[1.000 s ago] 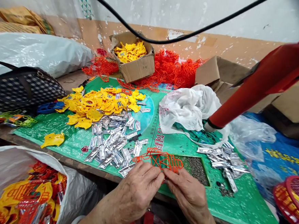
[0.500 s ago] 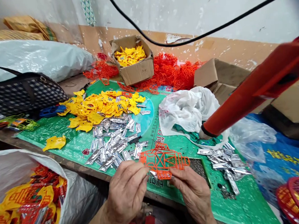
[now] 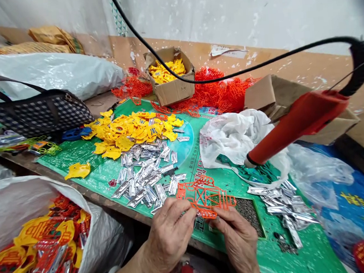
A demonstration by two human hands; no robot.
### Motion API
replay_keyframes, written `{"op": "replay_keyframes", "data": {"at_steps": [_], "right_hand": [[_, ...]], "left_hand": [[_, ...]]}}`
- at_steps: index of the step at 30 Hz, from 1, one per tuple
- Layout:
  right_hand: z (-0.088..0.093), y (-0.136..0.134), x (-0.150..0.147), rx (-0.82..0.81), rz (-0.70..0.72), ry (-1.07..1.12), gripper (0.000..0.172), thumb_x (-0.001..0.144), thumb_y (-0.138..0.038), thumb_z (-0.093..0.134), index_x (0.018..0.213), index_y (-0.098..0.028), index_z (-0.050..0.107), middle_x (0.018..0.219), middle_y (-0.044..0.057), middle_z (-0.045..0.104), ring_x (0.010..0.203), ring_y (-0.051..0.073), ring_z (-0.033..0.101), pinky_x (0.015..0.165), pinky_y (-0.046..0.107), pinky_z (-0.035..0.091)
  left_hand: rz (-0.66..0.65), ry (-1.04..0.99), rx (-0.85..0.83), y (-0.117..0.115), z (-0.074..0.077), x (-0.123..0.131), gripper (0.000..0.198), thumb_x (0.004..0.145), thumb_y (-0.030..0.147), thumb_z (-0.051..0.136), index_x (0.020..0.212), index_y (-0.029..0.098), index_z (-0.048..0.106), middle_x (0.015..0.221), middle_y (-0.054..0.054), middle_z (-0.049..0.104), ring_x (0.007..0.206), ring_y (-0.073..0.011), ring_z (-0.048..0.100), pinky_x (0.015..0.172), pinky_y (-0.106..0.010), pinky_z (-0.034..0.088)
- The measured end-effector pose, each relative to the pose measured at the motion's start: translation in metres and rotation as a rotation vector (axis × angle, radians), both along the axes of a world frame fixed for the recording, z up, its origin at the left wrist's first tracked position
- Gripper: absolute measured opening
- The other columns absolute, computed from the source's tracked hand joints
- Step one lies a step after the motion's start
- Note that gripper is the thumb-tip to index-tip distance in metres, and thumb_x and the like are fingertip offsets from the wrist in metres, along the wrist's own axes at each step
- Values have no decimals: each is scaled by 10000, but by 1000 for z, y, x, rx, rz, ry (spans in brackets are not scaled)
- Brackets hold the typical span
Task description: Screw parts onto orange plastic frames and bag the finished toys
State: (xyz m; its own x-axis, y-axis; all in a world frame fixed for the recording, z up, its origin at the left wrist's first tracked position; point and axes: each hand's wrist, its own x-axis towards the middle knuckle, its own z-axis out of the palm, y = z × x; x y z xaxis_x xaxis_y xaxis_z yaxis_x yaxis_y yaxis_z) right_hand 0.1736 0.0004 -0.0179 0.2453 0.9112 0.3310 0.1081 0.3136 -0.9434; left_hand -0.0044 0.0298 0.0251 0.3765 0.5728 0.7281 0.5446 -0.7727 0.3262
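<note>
An orange openwork plastic piece is held flat between both hands above the green mat. My left hand pinches its lower left edge, and my right hand grips the lower right part between thumb and fingers. Behind my left hand lies a pile of silvery metal strips, with yellow plastic pieces heaped beyond them. A shallow tray of tiny dark parts sits just behind my right hand. More metal strips lie to the right.
A red tool hangs at the right from a black cable. Behind stand a carton of yellow pieces, red netting-like pieces and a white plastic bag. An open sack of assembled pieces is at lower left; a checked bag lies above.
The view has shifted, so most things appear slightly further right. My left hand has moved nearer my right along the orange piece's lower edge. The red tool shows more of its upper end and cable.
</note>
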Motion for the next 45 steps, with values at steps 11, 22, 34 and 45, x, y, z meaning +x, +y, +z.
{"op": "replay_keyframes", "data": {"at_steps": [11, 22, 34, 45], "right_hand": [[-1, 4, 7, 26, -28, -146, 158, 784, -227, 739, 907, -317, 781, 664, -17, 702, 558, 106, 650, 517, 166, 527], [10, 5, 7, 34, -18, -137, 105, 785, -257, 742, 874, -285, 788, 641, -5, 710, 539, 117, 657, 509, 177, 534], [9, 1, 11, -18, -12, -152, 110, 780, -254, 738, 874, -275, 791, 684, 23, 716, 563, 139, 654, 495, 207, 531], [3, 0, 10, 12, -7, -152, 134, 755, -228, 757, 876, -269, 793, 698, 25, 724, 585, 144, 656, 514, 215, 541]], "left_hand": [[-64, -21, 12, 8, 6, 1, 175, 859, -9, 539, 946, 116, 628, 927, -95, 743, 786, -192, 623, 695, -309, 561], [-104, 24, -34, 9, 7, 2, 197, 867, -11, 478, 945, 128, 593, 878, -101, 719, 825, -190, 677, 761, -331, 591], [-152, -16, -162, 4, -4, 2, 278, 860, -46, 470, 1071, 111, 559, 959, -121, 690, 918, -192, 682, 808, -288, 594], [-118, 68, -227, -2, -4, 1, 405, 889, -17, 449, 1274, 107, 481, 1023, -120, 686, 940, -205, 676, 806, -317, 601]]}}
